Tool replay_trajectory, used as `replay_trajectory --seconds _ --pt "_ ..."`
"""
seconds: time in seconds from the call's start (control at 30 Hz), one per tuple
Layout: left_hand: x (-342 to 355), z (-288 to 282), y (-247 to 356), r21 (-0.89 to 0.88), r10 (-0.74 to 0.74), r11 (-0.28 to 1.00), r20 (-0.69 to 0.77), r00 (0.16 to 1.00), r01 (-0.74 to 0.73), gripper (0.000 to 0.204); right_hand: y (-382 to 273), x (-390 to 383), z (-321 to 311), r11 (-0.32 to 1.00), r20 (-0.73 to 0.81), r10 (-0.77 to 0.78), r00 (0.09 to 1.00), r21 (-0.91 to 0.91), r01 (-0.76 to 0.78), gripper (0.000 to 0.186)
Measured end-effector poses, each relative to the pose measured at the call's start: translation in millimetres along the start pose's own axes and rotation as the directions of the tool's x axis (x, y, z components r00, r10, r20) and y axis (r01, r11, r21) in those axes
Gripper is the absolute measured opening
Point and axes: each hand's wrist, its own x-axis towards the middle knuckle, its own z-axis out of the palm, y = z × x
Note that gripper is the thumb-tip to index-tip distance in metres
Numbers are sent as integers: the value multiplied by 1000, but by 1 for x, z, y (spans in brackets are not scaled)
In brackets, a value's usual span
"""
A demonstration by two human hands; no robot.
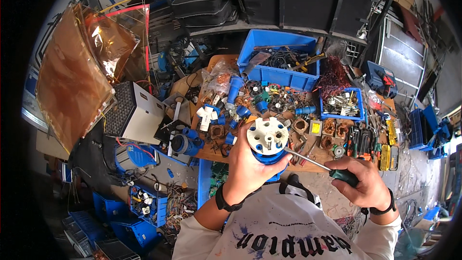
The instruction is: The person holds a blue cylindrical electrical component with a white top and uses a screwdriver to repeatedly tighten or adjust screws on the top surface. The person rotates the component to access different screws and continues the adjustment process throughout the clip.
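My left hand (245, 168) is wrapped round a blue industrial plug connector (269, 158), its round white contact face (267, 136) turned up toward me. Several holes and metal parts show in that face. In my right hand (361, 180) is a screwdriver (308, 159) with a dark green handle. Its shaft points left, and the tip meets the connector near the edge of the white face, beside my left thumb. Exactly what the tip touches is too small to make out.
Behind my hands a wooden table (211, 153) is strewn with connector parts. A large blue crate (284, 74) of cables and tools stands at its back. A small blue bin (340, 117) holds metal pieces. Hand tools (365, 142) lie at right; blue bins (137, 233) stand at lower left.
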Motion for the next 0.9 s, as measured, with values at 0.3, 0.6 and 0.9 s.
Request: replay_trajectory --seconds 0.3,0.6,0.9 --pt "-3 0 2 0 11 1000 -1 1000 -11 79 3 -5 4 999 -18 7 1000 51 -7 40" --pt "-4 -2 1 20 18 1000 -5 1000 -18 78 6 -7 9 998 -16 15 1000 62 -14 40" --pt "-6 -6 1 47 66 997 -28 997 -64 81 5 -9 13 997 -5 38 999 70 -38 39"
